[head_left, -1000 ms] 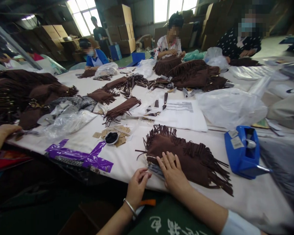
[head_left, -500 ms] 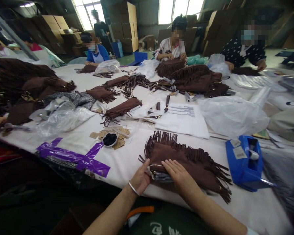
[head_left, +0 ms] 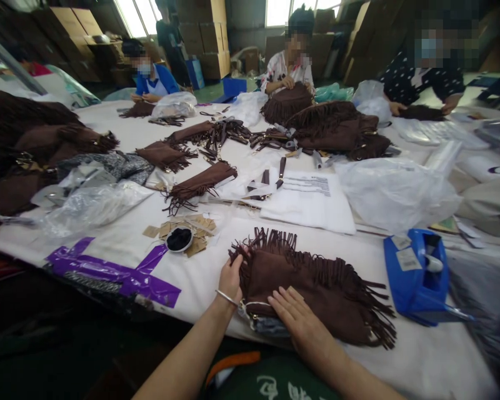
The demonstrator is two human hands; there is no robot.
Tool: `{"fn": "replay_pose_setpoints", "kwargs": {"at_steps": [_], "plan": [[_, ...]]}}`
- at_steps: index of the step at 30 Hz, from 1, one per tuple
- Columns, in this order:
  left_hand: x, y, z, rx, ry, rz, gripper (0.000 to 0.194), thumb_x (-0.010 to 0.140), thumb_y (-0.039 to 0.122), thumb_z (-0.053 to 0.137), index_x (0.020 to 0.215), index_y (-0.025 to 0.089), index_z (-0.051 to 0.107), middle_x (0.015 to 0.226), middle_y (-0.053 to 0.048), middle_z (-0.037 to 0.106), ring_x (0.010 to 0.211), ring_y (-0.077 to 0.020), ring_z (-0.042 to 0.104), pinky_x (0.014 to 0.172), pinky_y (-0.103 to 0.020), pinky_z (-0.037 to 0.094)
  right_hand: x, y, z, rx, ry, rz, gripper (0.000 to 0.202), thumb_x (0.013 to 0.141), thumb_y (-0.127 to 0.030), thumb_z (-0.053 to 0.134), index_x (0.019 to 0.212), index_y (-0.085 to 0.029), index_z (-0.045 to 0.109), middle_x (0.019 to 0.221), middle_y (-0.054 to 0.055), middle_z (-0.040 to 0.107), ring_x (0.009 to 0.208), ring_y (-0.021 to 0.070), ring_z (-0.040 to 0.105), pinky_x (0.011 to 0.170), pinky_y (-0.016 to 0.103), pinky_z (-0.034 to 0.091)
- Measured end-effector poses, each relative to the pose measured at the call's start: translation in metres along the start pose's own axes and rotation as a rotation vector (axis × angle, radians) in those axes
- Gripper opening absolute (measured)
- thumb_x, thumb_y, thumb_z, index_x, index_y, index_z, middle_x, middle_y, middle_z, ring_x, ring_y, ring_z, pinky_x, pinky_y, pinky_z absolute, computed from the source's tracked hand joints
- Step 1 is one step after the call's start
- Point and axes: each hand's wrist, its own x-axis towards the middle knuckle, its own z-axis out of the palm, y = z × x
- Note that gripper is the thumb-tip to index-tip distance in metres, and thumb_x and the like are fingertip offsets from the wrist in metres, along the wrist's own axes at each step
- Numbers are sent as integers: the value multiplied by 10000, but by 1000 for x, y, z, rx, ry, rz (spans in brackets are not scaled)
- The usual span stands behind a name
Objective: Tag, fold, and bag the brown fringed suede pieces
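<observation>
Fringe hid part of the left hand's (head_left: 231, 276) fingertips, so whether they pinched any strands could not be told. The grey material at the bag's zipped edge was too blurred to identify, and lettering on the green cloth (head_left: 291, 383) was cut off by the lower frame edge. The left forearm reached up and inward, a bangle (head_left: 226, 297) at its wrist, the hand upright against the bag's fringed end farthest from the blue tape dispenser (head_left: 416, 278). The right hand (head_left: 296, 314) lay palm down across the bag, flat, fingers extended and close together. The dark brown bag (head_left: 329, 303) rested on the white-covered desk (head_left: 208, 283), just left of the dispenser, lying flat, long strands fanned toward it, a gold-toned zipper fitting near the front edge.
</observation>
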Motion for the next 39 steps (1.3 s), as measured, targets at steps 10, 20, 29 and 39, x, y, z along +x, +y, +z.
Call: {"fn": "replay_pose_setpoints", "kwargs": {"at_steps": [10,20,29,39], "plan": [[-35,-22,18,1368,-573,571,523,915,282,428,1412,216,281,1494,-59,182,1388,-221,115,1138,-479,141,-20,20,-32,412,-171,-37,545,890,-258,503,1402,-231,321,1453,37,288,1362,210,165,1128,476,202],[-22,-30,15,1647,-585,766,539,935,300,388,1430,184,212,1492,-111,187,1383,-230,136,1120,-477,211,7,146,-43,181,213,456,417,942,-255,450,1346,-155,419,1392,109,386,1331,248,253,1088,469,278],[-44,-21,34,1653,-800,856,524,942,264,367,1434,200,197,1495,-94,181,1387,-246,101,1124,-508,188,-89,84,-53,503,503,535,329,961,-275,377,1263,-251,506,1298,30,503,1242,196,407,1091,435,303],[-66,-58,90,1633,-1321,767,719,720,131,544,1398,150,303,1485,-107,188,1383,-260,104,1149,-474,123,-161,31,-39,1096,717,1085,382,904,-484,480,1131,-195,586,1055,75,644,936,223,610,891,381,489]]}}
